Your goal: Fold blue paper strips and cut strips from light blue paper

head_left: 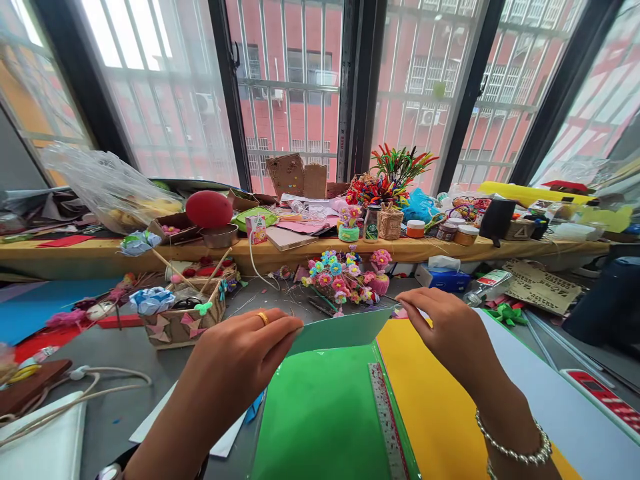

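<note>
My left hand [247,347], with a gold ring, is closed on the left end of a narrow green paper piece [340,331] held upright. My right hand [447,330] has thumb and fingers pinched beside the paper's right corner; whether it grips that corner I cannot make out. Below lies a bright green sheet [315,413] with a glossy clear edge. A patterned ruler [385,420] rests along its right side. To the right, partly under my right forearm, is a yellow sheet [425,400], and a pale white sheet [560,400] lies beyond it.
A cardboard basket [170,330] with paper flowers stands left. Colourful yarn flowers [340,273] sit behind the paper. A tissue box [443,275] and plastic bottle [487,287] stand back right. A cluttered ledge [300,257] runs under the windows. A white cord [120,373] loops at left.
</note>
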Demonstrator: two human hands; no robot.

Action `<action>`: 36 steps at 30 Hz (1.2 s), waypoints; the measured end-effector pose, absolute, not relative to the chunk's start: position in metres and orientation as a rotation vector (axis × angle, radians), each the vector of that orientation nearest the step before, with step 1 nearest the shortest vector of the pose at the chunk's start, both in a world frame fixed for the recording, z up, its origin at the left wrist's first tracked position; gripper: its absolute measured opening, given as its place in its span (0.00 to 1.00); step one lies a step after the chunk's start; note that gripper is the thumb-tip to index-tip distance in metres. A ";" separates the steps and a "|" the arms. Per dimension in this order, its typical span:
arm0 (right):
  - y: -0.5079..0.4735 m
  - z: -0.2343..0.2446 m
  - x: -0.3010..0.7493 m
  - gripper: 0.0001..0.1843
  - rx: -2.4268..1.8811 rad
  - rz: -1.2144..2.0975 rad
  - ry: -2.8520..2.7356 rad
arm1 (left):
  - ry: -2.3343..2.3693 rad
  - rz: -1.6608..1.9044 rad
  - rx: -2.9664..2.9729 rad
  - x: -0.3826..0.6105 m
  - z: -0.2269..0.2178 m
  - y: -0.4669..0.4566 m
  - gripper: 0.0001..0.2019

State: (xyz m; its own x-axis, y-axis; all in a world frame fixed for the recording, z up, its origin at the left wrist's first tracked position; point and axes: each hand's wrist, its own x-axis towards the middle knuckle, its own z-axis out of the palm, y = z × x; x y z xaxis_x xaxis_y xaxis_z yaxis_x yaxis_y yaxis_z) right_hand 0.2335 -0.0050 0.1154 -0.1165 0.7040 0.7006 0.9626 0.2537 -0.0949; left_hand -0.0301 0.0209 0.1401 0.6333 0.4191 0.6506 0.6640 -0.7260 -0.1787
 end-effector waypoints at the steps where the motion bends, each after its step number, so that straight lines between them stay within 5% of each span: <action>1: -0.006 0.116 0.231 0.10 -1.499 -0.513 -1.871 | -0.855 -0.826 -2.446 -0.028 0.140 0.021 0.15; 9: -0.015 0.113 0.179 0.07 -1.155 -0.185 -2.123 | -0.839 -0.793 -2.611 -0.007 0.138 0.012 0.12; 36: -0.016 0.115 0.187 0.08 -1.175 -0.281 -2.147 | -0.807 -0.936 -2.485 -0.019 0.142 0.012 0.10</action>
